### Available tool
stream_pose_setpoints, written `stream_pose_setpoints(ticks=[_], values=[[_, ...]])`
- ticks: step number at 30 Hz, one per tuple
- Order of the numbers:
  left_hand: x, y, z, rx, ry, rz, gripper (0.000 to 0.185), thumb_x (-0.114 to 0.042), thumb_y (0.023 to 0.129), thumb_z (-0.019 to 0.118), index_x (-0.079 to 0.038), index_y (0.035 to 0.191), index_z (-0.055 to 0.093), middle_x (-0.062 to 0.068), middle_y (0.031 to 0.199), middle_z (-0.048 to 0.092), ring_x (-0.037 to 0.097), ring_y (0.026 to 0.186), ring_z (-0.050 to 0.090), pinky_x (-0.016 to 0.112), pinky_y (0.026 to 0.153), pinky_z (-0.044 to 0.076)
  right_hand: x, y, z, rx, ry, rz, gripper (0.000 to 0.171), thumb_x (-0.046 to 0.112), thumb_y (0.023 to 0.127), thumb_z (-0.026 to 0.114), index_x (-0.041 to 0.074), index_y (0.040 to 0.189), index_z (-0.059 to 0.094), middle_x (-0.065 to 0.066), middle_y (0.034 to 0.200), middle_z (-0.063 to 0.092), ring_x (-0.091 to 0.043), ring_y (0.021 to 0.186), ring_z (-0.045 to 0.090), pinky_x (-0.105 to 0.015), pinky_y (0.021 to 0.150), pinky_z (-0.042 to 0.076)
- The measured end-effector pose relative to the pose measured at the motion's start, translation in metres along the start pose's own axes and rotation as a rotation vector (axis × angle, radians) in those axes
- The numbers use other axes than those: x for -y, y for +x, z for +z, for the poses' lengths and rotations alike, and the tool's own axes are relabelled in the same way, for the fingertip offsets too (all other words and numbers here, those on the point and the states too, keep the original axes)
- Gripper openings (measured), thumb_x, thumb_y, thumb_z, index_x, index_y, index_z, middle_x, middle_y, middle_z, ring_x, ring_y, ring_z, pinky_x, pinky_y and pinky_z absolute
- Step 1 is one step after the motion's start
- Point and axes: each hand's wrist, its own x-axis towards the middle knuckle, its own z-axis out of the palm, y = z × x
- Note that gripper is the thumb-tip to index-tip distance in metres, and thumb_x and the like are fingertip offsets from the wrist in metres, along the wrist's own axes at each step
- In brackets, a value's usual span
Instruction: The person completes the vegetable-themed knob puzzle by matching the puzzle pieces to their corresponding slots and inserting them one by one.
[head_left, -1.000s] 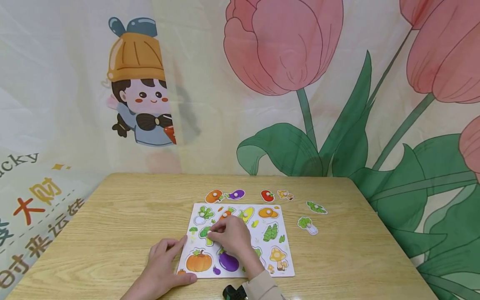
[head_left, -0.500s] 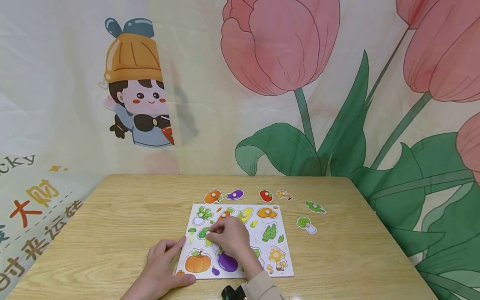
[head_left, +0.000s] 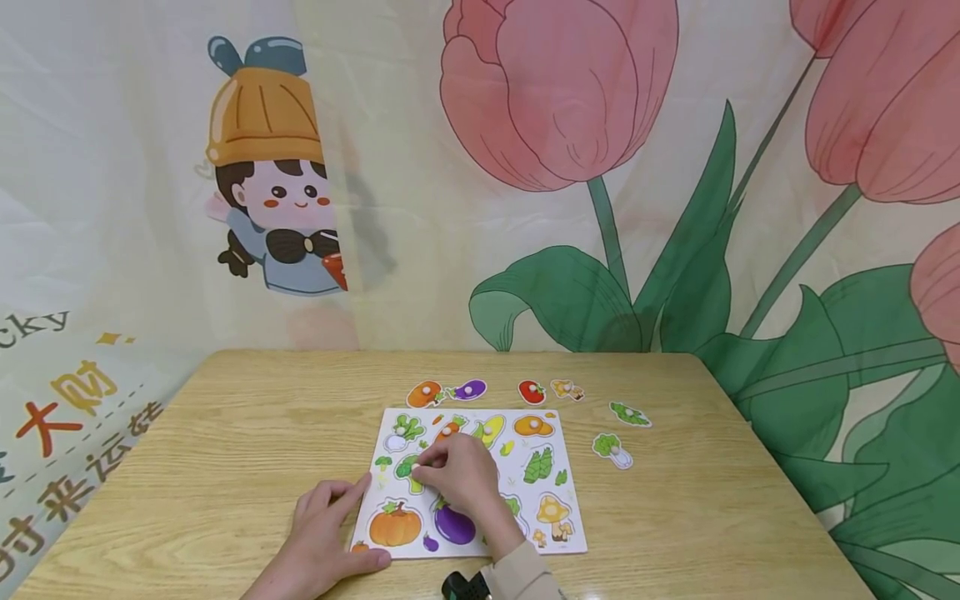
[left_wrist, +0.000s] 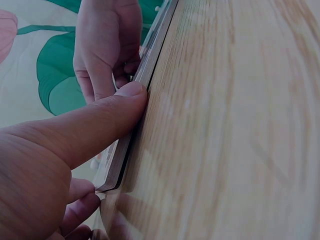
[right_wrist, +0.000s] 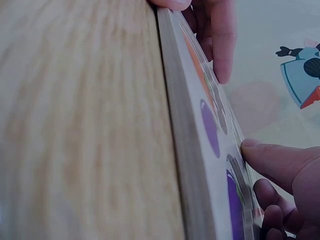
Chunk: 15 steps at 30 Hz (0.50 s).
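A white vegetable puzzle board (head_left: 512, 468) lies flat on the table. My left hand (head_left: 321, 523) holds its near left corner, thumb along the front edge and fingers at the left side; the thumb (left_wrist: 112, 110) shows against that edge in the left wrist view. With thumb and forefinger, my right hand (head_left: 467, 479) pinches the knob of the broccoli piece (head_left: 406, 467), which sits at its matching picture. Knobbed radish (head_left: 406, 430), carrot (head_left: 451, 428), corn (head_left: 491, 430) and potato (head_left: 533, 426) pieces lie in the back row. My right forearm hides part of the front row.
Behind the board lie loose pumpkin (head_left: 425, 394), eggplant (head_left: 470, 390), tomato (head_left: 532, 392) and mushroom (head_left: 564, 389) pieces. A pea pod piece (head_left: 629, 413) and a bok choy piece (head_left: 612, 450) are to its right. A printed curtain (head_left: 405, 250) hangs behind the wooden table (head_left: 225, 450).
The view has shifted slightly. Both hands keep their places on the board, and the broccoli piece shows no clear movement.
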Motion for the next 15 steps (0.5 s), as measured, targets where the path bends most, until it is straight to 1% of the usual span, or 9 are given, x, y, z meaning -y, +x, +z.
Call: stream_pose_setpoints(ticks=[4,8,11,15], values=[[0.002,0.0,0.001,-0.006,0.001,0.005,0.116,-0.056,0.069,0.096,-0.006,0.161,0.046,0.017,0.142,0.045,0.042,0.132,0.032,0.062,0.105,0.04,0.001,0.0,-0.001,0.002,0.006,-0.005,0.007,0.026,0.084,0.091,0.027,0.084,0.084,0.017,0.072,0.06,-0.001,0.065,0.051,-0.023,0.062,0.041],[0.003,0.0,0.001,-0.012,-0.004,0.015,0.116,-0.055,0.068,0.096,-0.006,0.16,0.046,0.017,0.142,0.045,0.043,0.132,0.032,0.063,0.106,0.039,0.002,0.001,-0.002,0.022,0.024,0.004,0.006,0.026,0.085,0.09,0.025,0.085,0.084,0.016,0.071,0.06,-0.002,0.065,0.051,-0.023,0.062,0.04],[0.003,0.0,0.001,-0.012,-0.008,0.017,0.116,-0.055,0.068,0.096,-0.005,0.16,0.046,0.017,0.142,0.045,0.042,0.132,0.032,0.064,0.106,0.038,0.003,0.0,-0.007,0.047,0.081,0.026,0.004,0.025,0.087,0.088,0.024,0.088,0.084,0.014,0.073,0.061,-0.005,0.067,0.053,-0.024,0.063,0.041],[0.003,0.001,0.001,-0.007,-0.012,0.015,0.116,-0.054,0.069,0.097,-0.005,0.161,0.045,0.018,0.142,0.045,0.043,0.132,0.032,0.065,0.107,0.038,0.004,0.0,-0.019,0.063,0.163,0.048,0.003,0.023,0.09,0.085,0.021,0.091,0.084,0.009,0.077,0.063,-0.009,0.071,0.053,-0.025,0.064,0.041]])
